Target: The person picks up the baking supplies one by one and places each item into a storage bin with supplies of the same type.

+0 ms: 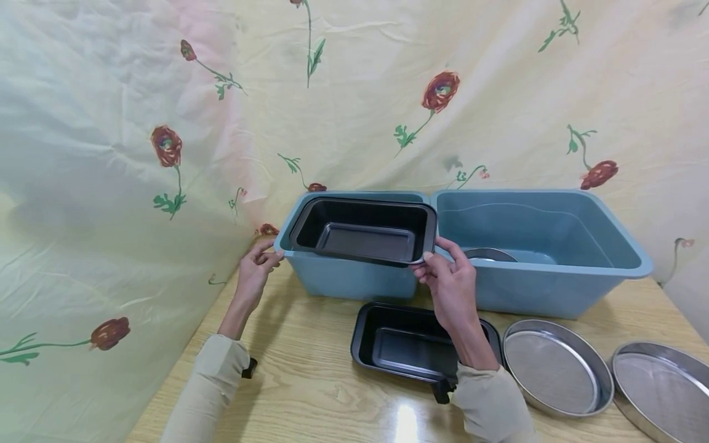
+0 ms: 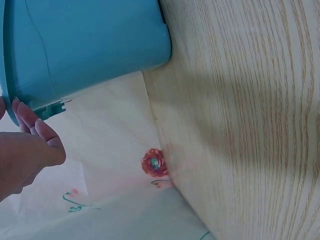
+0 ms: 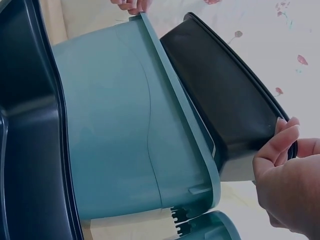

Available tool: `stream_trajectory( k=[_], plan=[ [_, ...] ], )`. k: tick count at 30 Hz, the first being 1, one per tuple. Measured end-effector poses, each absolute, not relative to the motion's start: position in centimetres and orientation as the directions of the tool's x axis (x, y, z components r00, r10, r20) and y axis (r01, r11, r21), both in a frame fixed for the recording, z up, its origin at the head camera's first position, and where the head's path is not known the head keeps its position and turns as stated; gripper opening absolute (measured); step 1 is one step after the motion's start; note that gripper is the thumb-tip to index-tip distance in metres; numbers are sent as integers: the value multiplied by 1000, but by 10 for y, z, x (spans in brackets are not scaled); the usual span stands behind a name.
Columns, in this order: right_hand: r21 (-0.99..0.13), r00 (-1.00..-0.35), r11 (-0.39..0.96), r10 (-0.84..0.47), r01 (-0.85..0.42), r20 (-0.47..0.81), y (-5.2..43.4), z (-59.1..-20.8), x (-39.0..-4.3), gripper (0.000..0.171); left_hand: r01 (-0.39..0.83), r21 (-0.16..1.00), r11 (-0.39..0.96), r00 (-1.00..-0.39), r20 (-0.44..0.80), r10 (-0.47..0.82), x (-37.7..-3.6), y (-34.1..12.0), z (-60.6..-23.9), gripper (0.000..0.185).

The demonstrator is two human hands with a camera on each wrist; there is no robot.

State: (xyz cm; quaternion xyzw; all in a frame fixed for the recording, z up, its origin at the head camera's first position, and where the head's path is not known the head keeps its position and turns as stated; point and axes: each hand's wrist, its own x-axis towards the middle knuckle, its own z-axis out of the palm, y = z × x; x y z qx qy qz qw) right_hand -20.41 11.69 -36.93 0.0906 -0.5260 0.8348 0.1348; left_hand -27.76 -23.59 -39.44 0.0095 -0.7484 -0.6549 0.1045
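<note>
Right hand (image 1: 453, 283) pinches black pan (image 1: 365, 234) by right front corner; pan tilted over left bin (image 1: 354, 280). Left hand (image 1: 256, 271) pinches bin rim at front left corner. Step, judged: passing pan over rim, direction unclear. Next move calls for firm grip, bin steadied.

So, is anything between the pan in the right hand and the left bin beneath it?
Nothing visible: the right hand holds the black pan over the left bin. The left hand grips the bin's left corner, clear of the pan. The bin's inside is mostly hidden.
</note>
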Motion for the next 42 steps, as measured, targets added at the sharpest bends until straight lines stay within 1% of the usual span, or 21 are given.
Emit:
stream_trajectory(
  k=[11,19,28,42],
  plan=[
    [-857,-948,-407,158,-316,274,115,-371,-210,34,125,983,137,-978,145,-149,-279,-237,-396,42],
    [-850,-948,-422,165,-316,271,113,-371,-216,30,108,986,128,-981,127,-147,-277,-236,-394,47],
    [-853,-947,-413,179,-319,268,111,-372,-221,32,113,986,121,-980,131,-149,-277,-236,-393,44],
    [-857,-946,-400,166,-324,279,110,-370,-227,33,124,983,132,-976,145,-161,-281,-238,-398,41]
  ],
)
